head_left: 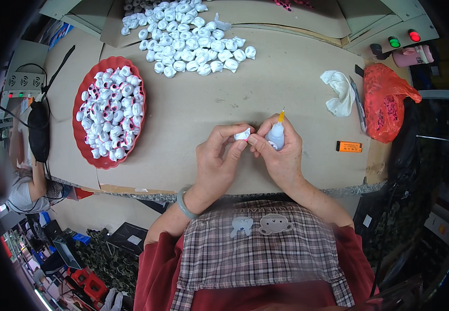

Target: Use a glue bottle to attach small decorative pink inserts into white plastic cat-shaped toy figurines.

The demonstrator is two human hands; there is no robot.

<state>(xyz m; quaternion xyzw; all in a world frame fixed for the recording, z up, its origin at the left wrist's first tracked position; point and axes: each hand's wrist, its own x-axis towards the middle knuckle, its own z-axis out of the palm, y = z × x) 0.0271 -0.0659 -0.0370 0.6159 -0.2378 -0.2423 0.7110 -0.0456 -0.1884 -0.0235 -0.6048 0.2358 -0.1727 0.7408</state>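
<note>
I see a white bundle (242, 135) and pale, amber-tipped bottle (276, 136) mid-frame, white pieces (188, 44) up top, pink-and-white balls (111, 111) and red dish (105, 164) at left, dark-and-light plaid apron (261, 259) lower centre

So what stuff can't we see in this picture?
In the head view:
- The far side of the small white piece, covered by fingers of the left hand and right hand.
- Part of the bottle, behind the right hand's fingers.
- The red tray's bottom, under the heaped pieces.
- The rest of the pink things, cut off by the top edge.
</note>
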